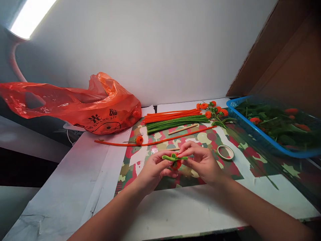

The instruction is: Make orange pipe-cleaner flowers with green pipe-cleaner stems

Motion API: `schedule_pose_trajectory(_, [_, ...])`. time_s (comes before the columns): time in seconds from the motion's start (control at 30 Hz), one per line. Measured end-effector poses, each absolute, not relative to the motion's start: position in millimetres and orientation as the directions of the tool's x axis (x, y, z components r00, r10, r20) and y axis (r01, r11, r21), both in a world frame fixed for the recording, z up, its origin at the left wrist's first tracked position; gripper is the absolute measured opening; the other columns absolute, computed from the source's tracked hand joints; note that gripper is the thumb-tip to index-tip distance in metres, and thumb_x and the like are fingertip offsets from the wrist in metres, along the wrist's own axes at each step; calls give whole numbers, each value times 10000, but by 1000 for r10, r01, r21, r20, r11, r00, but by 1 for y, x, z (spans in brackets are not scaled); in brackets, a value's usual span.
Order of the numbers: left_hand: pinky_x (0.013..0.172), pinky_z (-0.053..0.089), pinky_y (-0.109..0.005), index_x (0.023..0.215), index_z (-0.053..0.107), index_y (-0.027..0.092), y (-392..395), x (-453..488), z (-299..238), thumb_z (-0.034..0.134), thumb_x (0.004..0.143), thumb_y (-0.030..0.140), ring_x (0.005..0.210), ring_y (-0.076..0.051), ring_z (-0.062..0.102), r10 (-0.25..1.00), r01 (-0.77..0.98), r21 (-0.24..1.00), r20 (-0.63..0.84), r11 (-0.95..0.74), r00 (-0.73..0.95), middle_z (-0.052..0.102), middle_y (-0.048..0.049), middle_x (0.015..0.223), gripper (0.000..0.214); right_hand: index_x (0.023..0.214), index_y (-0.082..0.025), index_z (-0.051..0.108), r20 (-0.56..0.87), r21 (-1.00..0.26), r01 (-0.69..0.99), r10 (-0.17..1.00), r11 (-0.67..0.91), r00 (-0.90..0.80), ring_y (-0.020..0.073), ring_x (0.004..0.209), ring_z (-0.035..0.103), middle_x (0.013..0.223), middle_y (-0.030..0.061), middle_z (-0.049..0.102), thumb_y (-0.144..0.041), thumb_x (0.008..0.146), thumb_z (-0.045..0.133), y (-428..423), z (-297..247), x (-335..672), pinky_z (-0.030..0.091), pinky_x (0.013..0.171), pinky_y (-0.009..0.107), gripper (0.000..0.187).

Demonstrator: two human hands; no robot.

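Between my two hands is a small pipe-cleaner flower (177, 164), orange with green fuzzy stems bent over its top. My left hand (158, 167) pinches it from the left, fingers closed around the orange part. From the right, my right hand (199, 161) grips the green strip's end with thumb and fingers. Behind the hands, a long orange pipe cleaner (160, 143) lies across the mat, with a finished-looking orange flower head (139, 140) on it. A thin wooden stick (173, 149) is partly hidden behind my fingers.
Bundles of orange pipe cleaners (173, 116) and green pipe cleaners (175, 124) lie at the back, near another wooden stick (183, 129) and several orange flowers (208, 114). A tape roll (225, 152) lies right. A blue basket (271, 142) holds greenery; a red plastic bag (75, 107) stands left.
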State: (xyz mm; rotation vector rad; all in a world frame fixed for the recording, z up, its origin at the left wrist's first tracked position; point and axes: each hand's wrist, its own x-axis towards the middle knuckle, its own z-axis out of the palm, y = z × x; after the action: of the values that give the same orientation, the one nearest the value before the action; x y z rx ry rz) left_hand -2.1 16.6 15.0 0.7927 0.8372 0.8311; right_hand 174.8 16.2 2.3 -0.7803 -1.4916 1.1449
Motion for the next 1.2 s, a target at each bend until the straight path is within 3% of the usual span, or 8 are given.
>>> schedule_pose_trajectory(0.3, [474, 488, -179, 783, 731, 171, 16, -1, 13, 714, 682, 210, 491, -86, 568, 810, -257, 829, -337, 497, 480, 650, -19, 665, 110, 768, -238, 674, 369, -911, 33, 847, 412, -382, 199, 957, 519, 927, 41, 503, -434, 849, 608, 16, 8, 182, 429, 921, 408, 222])
schedule_pose_trajectory(0.53, [490, 495, -183, 799, 737, 161, 15, -1, 15, 704, 684, 205, 510, -88, 576, 809, -268, 833, -310, 485, 500, 646, -21, 667, 128, 816, -262, 684, 503, -837, 29, 789, 546, -353, 195, 883, 578, 877, 28, 660, -274, 861, 628, 13, 12, 181, 405, 902, 428, 73])
schedule_pose_trajectory(0.7, [483, 492, -175, 797, 744, 158, 15, 0, 18, 704, 681, 209, 501, -78, 557, 810, -275, 831, -305, 483, 501, 625, -10, 645, 133, 800, -269, 682, 437, -890, -36, 828, 454, -351, 197, 809, 577, 758, 17, 665, -347, 849, 642, 13, 11, 180, 416, 846, 419, 101])
schedule_pose_trajectory(0.8, [480, 494, -173, 774, 737, 153, 15, 0, 17, 696, 688, 206, 504, -83, 568, 804, -279, 826, -305, 490, 510, 633, -16, 643, 109, 755, -249, 667, 391, -903, 9, 830, 430, -398, 193, 838, 552, 808, 25, 608, -360, 845, 636, 12, 14, 183, 416, 852, 408, 146])
schedule_pose_trajectory(0.97, [494, 505, -175, 783, 719, 142, 16, -2, 12, 715, 701, 215, 509, -85, 590, 804, -274, 830, -302, 486, 513, 652, -16, 660, 111, 681, -213, 623, 339, -878, 182, 843, 443, -418, 200, 925, 503, 902, 30, 475, -257, 798, 642, 10, 22, 185, 413, 871, 388, 127])
schedule_pose_trajectory(1.2, [545, 535, -181, 844, 703, 132, 16, -2, 9, 767, 705, 294, 551, -90, 624, 857, -252, 873, -287, 417, 428, 664, 0, 664, 223, 645, -205, 627, 403, -847, 240, 866, 475, -295, 163, 772, 551, 794, 10, 547, -124, 744, 645, 7, 22, 177, 432, 766, 346, 129])
